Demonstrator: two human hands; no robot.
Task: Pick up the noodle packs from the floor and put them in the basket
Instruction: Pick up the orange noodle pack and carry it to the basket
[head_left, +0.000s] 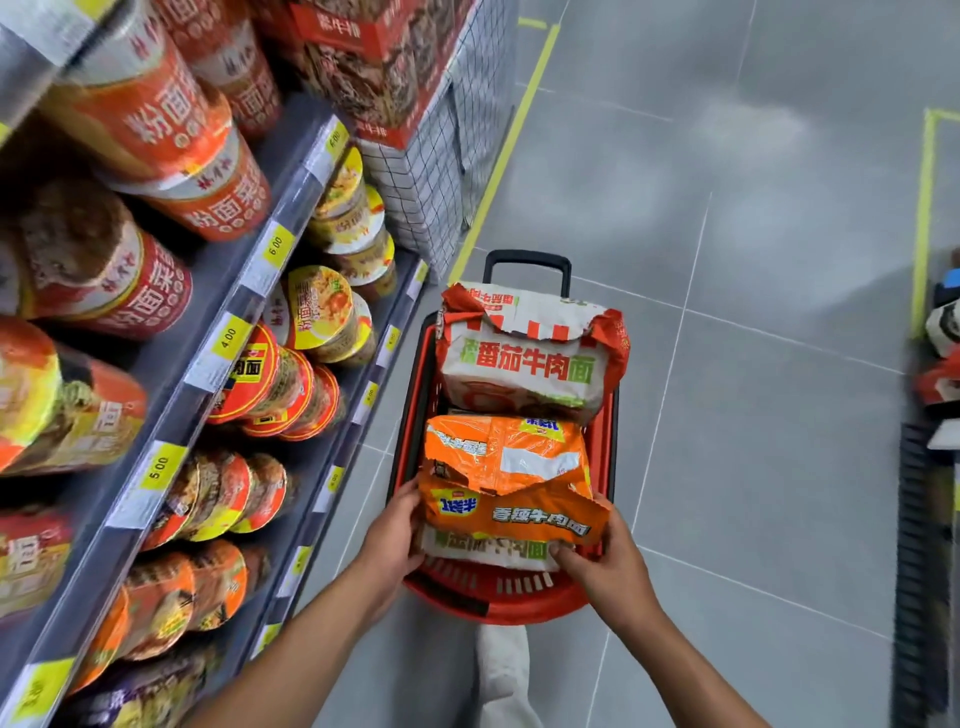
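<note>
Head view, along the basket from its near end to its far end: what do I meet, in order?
Near rim of the red plastic basket → orange crinkled noodle pack, held between left hand and right hand → white-and-red noodle pack → black loop handle.

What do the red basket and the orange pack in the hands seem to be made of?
The basket looks like moulded red plastic, fairly matt, with slotted walls. The orange pack seems to be thin glossy plastic film: it creases and glints.
</note>
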